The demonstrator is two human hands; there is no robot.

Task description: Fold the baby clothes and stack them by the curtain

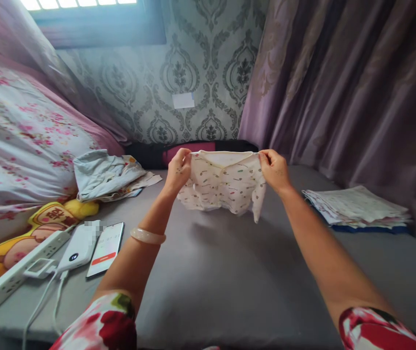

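Observation:
A small white baby shirt with a scattered print hangs in the air over the grey bed sheet. My left hand pinches it at one shoulder, and my right hand pinches the opposite shoulder. The neckline stretches between the two hands, with a pale edge. One sleeve dangles below my right hand. The lower hem hangs loose above the sheet and casts a shadow on it. A pale bangle circles my left wrist.
Crumpled clothes lie at the left; folded clothes are stacked at the right. Near the left edge are a phone, a power bank, cables, a power strip and a yellow plush. Curtains hang at the right.

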